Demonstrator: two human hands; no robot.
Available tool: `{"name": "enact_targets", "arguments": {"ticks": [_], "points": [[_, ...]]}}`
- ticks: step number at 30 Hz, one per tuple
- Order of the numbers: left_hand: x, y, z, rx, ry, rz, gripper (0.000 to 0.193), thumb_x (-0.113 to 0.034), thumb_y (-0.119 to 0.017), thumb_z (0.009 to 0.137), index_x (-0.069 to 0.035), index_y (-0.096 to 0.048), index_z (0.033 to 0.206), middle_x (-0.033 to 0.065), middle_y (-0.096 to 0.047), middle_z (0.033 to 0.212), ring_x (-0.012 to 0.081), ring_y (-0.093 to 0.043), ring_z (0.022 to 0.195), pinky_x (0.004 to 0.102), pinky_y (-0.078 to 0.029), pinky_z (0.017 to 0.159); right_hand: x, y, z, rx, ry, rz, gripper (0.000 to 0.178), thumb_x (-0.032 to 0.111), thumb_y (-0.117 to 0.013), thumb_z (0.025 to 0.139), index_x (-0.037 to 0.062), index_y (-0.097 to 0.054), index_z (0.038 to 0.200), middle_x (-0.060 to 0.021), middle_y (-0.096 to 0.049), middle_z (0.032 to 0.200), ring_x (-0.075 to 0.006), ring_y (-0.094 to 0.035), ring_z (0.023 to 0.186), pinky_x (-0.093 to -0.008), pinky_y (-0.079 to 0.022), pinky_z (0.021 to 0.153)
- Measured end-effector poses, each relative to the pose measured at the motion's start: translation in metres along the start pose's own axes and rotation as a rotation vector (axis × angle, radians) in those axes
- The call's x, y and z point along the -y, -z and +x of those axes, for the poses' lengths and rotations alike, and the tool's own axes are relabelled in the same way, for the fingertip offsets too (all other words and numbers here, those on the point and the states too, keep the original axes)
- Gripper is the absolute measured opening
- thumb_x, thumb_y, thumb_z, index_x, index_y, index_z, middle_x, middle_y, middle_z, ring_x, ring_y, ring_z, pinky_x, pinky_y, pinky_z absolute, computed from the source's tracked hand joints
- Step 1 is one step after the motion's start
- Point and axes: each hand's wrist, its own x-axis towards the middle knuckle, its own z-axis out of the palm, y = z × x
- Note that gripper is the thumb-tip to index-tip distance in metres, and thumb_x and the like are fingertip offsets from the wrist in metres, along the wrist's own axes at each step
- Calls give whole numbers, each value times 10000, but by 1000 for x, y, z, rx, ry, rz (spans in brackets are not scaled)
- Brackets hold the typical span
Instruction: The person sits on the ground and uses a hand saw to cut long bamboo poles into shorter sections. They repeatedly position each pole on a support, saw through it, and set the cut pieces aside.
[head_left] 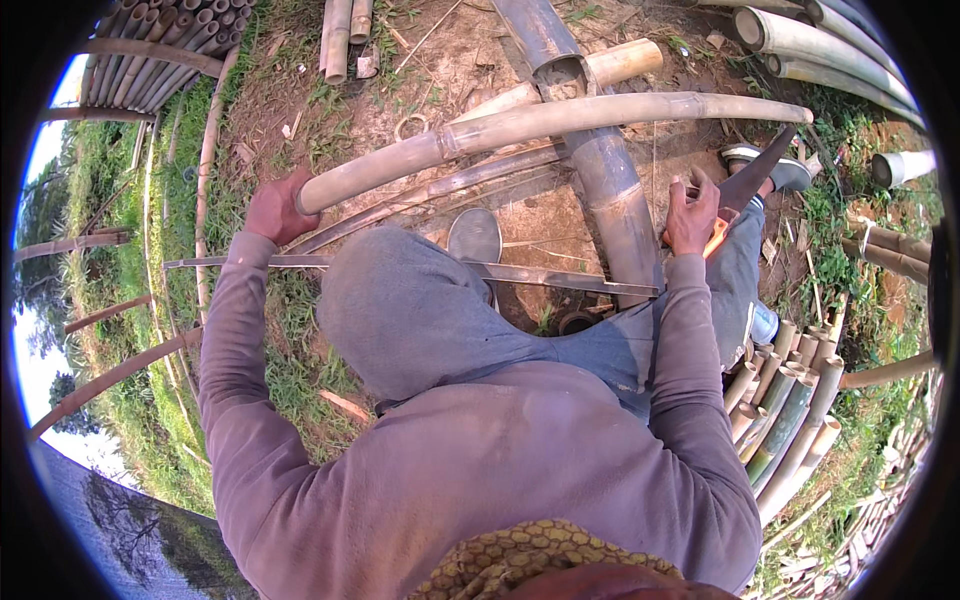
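Note:
A long pale bamboo pole [500, 127] stretches across in front of me, resting over a thick dark bamboo trunk [612, 190]. My left hand [278, 207] is wrapped round the pole's left end. On the right, my right hand [692, 215] is closed on the orange handle of a hand saw [750, 175]. Its dark blade slants up and away, with the tip close by the pole's far right end; whether they touch I cannot tell. A thin straight slat [545, 276] lies crosswise near my legs, partly hidden behind my left knee.
Cut bamboo pieces [790, 410] are stacked at my right. Thick bamboo poles [820, 45] lie at the far right, and more bamboo [165, 45] is piled at the far left. Another bamboo length [625, 62] lies under the dark trunk's far part. A bamboo fence rail [207, 165] runs along the left.

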Motion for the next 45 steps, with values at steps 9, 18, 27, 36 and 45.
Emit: {"name": "enact_targets", "arguments": {"ticks": [9, 18, 27, 36, 45], "points": [[-42, -106, 27, 60, 23, -469, 533, -345, -848, 670, -149, -736, 1153, 186, -772, 991, 399, -750, 932, 456, -601, 853, -17, 32, -37, -72, -358, -802, 710, 341, -821, 841, 112, -521, 1444, -193, -523, 1408, -402, -618, 1233, -512, -506, 1052], [-114, -33, 138, -35, -73, -87, 610, -384, -837, 682, -162, -716, 1237, 194, -774, 1037, 398, -750, 983, 504, -592, 877, -21, 42, -20, 122, -818, -659, 701, 386, -857, 826, 41, -575, 1367, -251, -655, 1350, -396, -677, 1241, -468, -553, 1038], [-157, 2, 200, 87, -170, 5, 611, -429, -820, 746, -158, -686, 1276, 168, -753, 1196, 374, -724, 1109, 495, -566, 975, -59, 23, -43, 267, -859, -345, 493, 410, -783, 842, 51, -787, 1179, -169, -759, 1252, -349, -721, 1176, -420, -560, 1016], [-181, -2, 197, 32, -125, 13, 642, -420, -810, 750, -165, -655, 1319, 170, -753, 1177, 387, -718, 1106, 498, -559, 979, -82, -3, -38, 59, -574, 9, 769, 335, -821, 783, -20, -619, 1434, -236, -727, 1275, -309, -702, 1167, -377, -536, 1019], [-88, 20, 134, -27, -51, 85, 667, -371, -817, 770, -198, -620, 1384, 142, -759, 1170, 400, -726, 1060, 493, -579, 957, -81, -17, -52, 372, -395, -106, 618, 305, -757, 850, 18, -662, 1388, -271, -699, 1319, -352, -679, 1235, -400, -510, 1072]]}}
